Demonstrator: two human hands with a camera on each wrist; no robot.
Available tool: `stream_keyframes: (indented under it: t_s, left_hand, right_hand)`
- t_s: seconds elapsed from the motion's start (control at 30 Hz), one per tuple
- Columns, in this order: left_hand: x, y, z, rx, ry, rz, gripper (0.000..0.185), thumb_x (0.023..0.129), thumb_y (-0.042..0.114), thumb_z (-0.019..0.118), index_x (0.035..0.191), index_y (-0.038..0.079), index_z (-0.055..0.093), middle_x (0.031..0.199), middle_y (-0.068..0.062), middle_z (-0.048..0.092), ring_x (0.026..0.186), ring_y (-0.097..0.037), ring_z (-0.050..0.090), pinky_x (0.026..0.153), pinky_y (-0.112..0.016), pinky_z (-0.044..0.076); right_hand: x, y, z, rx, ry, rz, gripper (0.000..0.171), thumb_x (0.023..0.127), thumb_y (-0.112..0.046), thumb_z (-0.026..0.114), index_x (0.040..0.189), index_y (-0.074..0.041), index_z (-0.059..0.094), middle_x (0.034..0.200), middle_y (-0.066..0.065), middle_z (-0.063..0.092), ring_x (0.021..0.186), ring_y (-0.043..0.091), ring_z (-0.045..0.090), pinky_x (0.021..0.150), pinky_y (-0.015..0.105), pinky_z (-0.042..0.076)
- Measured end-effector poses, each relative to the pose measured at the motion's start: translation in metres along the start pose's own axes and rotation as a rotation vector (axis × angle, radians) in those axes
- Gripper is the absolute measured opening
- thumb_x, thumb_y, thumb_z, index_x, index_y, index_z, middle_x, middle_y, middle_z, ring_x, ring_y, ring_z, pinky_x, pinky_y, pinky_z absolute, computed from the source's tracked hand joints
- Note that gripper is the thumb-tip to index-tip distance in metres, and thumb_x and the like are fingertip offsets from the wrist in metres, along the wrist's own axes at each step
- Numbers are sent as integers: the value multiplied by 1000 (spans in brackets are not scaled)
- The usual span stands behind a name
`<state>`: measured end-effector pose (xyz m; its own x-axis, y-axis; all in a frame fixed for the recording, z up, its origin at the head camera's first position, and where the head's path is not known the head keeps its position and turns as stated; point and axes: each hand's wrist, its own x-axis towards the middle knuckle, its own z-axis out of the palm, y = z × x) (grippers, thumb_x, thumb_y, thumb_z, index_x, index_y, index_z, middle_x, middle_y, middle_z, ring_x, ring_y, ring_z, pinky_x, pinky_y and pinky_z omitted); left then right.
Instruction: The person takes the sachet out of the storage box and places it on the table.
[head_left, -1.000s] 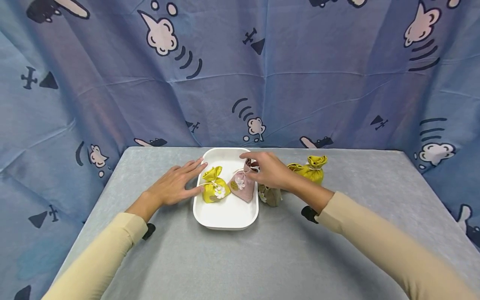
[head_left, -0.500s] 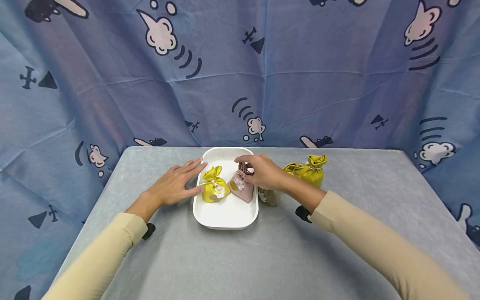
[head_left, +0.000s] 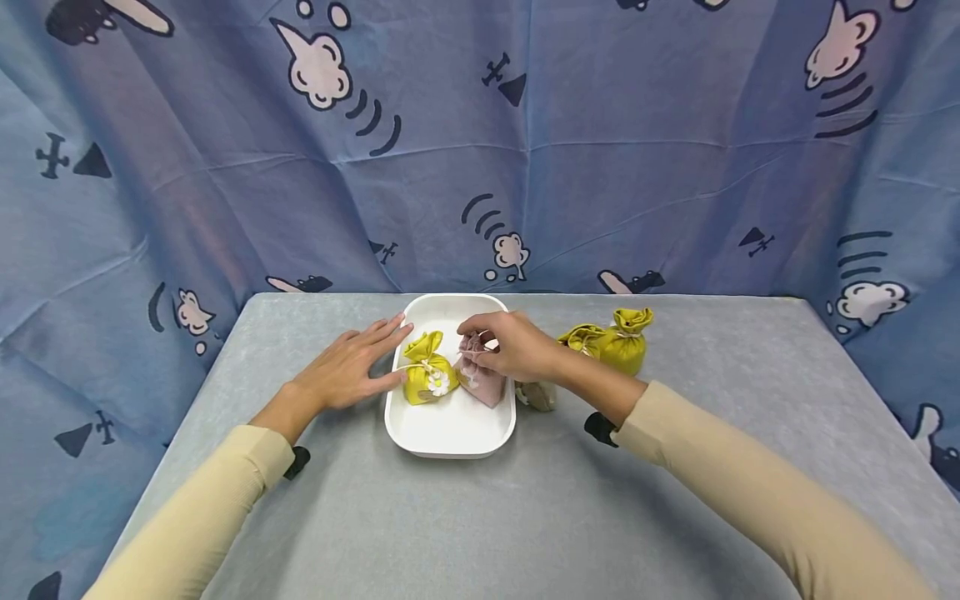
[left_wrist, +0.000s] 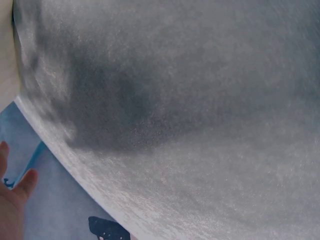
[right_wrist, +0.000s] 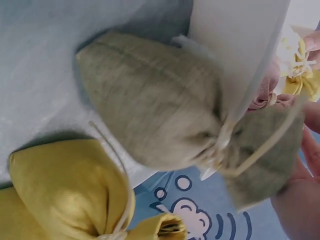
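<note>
My right hand pinches the gathered neck of a pink drawstring pouch that sits in the right half of a white tray. Its neck leans left. Beside it in the tray is a yellow drawstring pouch with a white flower charm. My left hand spreads its fingers at the tray's left rim, thumb close to the yellow pouch. In the right wrist view the pink pouch is mostly hidden behind the tray wall and an olive pouch.
Just right of the tray lies the olive pouch, partly covered by my right hand. Behind my right forearm are yellow pouches on the grey table. A blue patterned curtain hangs along the table's far edge.
My right hand has moved slightly left, tipping the pink pouch's neck left toward the yellow pouch. My left hand has stayed in place at the tray.
</note>
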<state>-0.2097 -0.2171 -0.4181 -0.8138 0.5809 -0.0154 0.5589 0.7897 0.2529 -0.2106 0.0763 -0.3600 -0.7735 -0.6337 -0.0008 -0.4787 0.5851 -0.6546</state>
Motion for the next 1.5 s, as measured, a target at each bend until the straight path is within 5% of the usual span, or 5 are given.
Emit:
stream_keyframes:
  t_s: [0.23,0.53,0.97,1.5]
  left_hand:
    - [0,-1,2,-2,13,8,76,98,61,45,160,23,23,166,2,15,148,-32,25,111,-56,31]
    - [0,-2,2,-1,9,3,77,98,63,44,160,24,22,166,2,14,149,-32,24,112,-56,29]
    - [1,0,0,-8,5,2,77,98,62,44,161,24,22,166,3,13,149,-32,23,113,-56,28]
    - [1,0,0,-5,-1,-2,77,98,63,44,161,24,22,166,1,14,149,-32,23,112,-57,29]
  right_hand:
    - [1,-6,4,53,-37,-27,36,89,5,69,125,4,64,119,14,66,111,27,65,95,36,53]
    - [-3,-10,8,122,-20,-84,26,89,3,70,115,1,70,101,4,71,93,13,66,83,25,55]
    - [-6,-9,10,194,48,-111,16,89,7,68,100,-3,73,91,3,73,82,10,65,74,24,55]
    - [-20,-26,-8,206,67,-154,16,89,4,70,103,-4,74,96,2,74,89,11,68,80,27,56]
